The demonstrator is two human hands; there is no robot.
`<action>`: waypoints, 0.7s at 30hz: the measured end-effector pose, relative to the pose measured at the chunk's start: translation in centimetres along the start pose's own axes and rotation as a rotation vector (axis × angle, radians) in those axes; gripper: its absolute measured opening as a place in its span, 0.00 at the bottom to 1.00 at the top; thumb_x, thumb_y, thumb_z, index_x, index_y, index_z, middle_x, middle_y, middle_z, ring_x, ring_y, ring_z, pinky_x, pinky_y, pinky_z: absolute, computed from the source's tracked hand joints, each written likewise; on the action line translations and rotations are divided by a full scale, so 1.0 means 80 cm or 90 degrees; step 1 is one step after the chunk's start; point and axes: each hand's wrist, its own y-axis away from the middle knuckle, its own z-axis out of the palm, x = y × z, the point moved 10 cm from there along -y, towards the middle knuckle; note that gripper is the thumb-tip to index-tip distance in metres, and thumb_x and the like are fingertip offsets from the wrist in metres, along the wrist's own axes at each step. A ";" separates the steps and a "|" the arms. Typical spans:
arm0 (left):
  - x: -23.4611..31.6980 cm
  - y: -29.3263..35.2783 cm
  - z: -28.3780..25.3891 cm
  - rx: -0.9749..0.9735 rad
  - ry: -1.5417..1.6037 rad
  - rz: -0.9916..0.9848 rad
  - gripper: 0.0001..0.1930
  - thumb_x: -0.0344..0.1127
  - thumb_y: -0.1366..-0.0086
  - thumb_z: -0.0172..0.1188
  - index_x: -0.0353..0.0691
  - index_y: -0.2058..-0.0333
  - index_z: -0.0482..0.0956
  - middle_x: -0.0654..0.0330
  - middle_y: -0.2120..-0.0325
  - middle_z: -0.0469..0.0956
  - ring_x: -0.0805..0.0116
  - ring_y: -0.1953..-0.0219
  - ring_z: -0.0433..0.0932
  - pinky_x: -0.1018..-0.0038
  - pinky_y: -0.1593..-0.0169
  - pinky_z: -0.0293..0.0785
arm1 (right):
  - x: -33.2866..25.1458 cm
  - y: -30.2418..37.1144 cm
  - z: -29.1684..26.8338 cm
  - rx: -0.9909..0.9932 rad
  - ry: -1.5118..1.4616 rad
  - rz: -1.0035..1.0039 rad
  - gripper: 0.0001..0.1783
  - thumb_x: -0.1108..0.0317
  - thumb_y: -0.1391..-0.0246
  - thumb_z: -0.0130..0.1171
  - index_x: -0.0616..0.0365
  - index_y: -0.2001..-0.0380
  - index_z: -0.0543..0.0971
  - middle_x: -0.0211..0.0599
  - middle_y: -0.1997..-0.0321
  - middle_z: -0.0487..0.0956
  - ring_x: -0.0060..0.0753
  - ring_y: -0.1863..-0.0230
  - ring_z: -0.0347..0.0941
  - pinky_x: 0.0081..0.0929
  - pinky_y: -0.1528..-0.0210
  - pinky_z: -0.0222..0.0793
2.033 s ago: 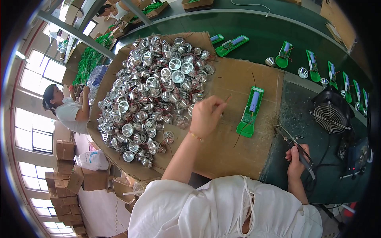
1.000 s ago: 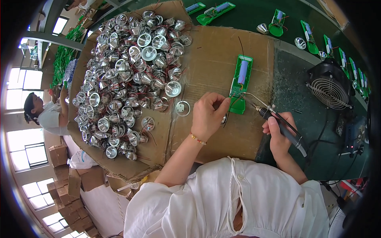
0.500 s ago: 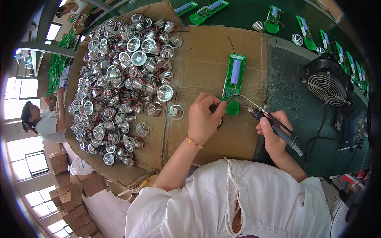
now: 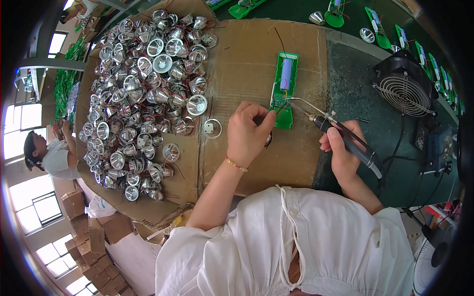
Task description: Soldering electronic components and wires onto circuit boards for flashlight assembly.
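Note:
A green plastic housing (image 4: 284, 120) lies on the cardboard in front of me, with a lilac cylindrical battery (image 4: 286, 74) and a small green circuit board (image 4: 279, 102) in it. My left hand (image 4: 248, 129) pinches a thin wire at the board's left edge. Beneath those fingers, a reflector cup (image 4: 268, 140) is mostly hidden. From the right, my right hand (image 4: 344, 154) grips a soldering iron (image 4: 359, 156) with a thin curved metal tube along it. Its tip points at the board; whether it touches is too small to tell.
Many silver reflector cups with red wires fill a cardboard box (image 4: 187, 190) on the left; one loose cup (image 4: 212, 128) sits beside it. A black fan (image 4: 405, 91) and a blue device (image 4: 438, 150) stand right. More green housings (image 4: 377, 32) line the far side. Another person (image 4: 57, 155) works far left.
The whole scene has shifted slightly up and left in the picture. Both hands keep nearly the same places around the circuit board, with the wire and the soldering iron still held.

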 end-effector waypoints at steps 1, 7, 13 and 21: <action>0.001 0.000 0.000 0.000 -0.005 0.000 0.07 0.33 0.50 0.61 0.34 0.79 0.77 0.56 0.78 0.73 0.64 0.80 0.73 0.72 0.74 0.68 | 0.001 0.000 0.002 -0.006 0.004 -0.001 0.08 0.72 0.49 0.56 0.63 0.72 0.67 0.38 0.80 0.75 0.20 0.81 0.70 0.15 0.79 0.67; 0.006 -0.003 0.000 -0.030 -0.027 0.025 0.07 0.33 0.49 0.60 0.35 0.79 0.77 0.57 0.79 0.72 0.66 0.80 0.73 0.74 0.75 0.68 | 0.011 -0.005 0.009 -0.030 -0.030 0.039 0.08 0.71 0.49 0.56 0.63 0.72 0.68 0.38 0.80 0.75 0.20 0.81 0.70 0.15 0.78 0.67; 0.005 -0.006 0.006 -0.095 0.022 -0.026 0.06 0.32 0.50 0.61 0.35 0.77 0.79 0.57 0.77 0.72 0.69 0.80 0.73 0.75 0.75 0.69 | 0.018 -0.007 0.009 -0.022 -0.052 0.067 0.08 0.70 0.49 0.56 0.62 0.71 0.69 0.37 0.80 0.75 0.19 0.82 0.69 0.15 0.79 0.66; -0.001 -0.008 0.010 -0.121 0.013 0.020 0.06 0.32 0.51 0.61 0.35 0.77 0.79 0.58 0.76 0.73 0.68 0.77 0.73 0.75 0.73 0.69 | 0.028 -0.007 0.016 -0.026 -0.072 0.108 0.08 0.70 0.49 0.56 0.62 0.71 0.69 0.35 0.80 0.75 0.17 0.82 0.69 0.14 0.80 0.65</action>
